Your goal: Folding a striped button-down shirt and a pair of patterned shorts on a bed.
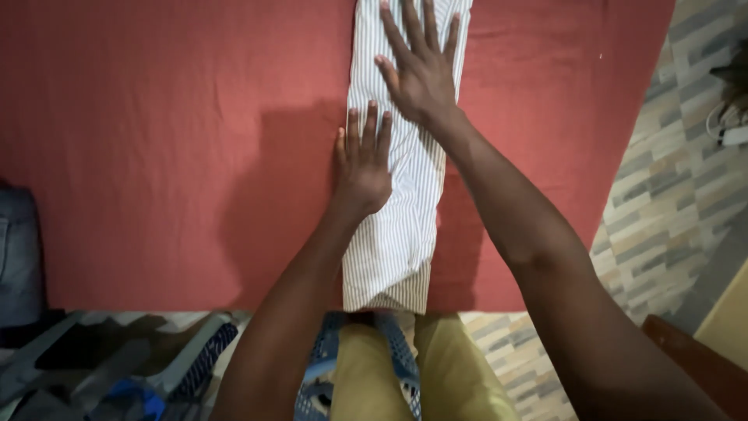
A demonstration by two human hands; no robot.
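While both palms lie flat, fingers spread, left hand point(363, 165) and right hand point(421, 72) press the striped garment point(393, 234) against the red sheet point(156, 156), gripping nothing.

Both hands flat, fingers spread, left hand point(363, 165) behind right hand point(421, 68)

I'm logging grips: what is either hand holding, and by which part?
Nothing is gripped. Both hands lie flat on the striped cloth: left hand on its left edge, right hand farther up.
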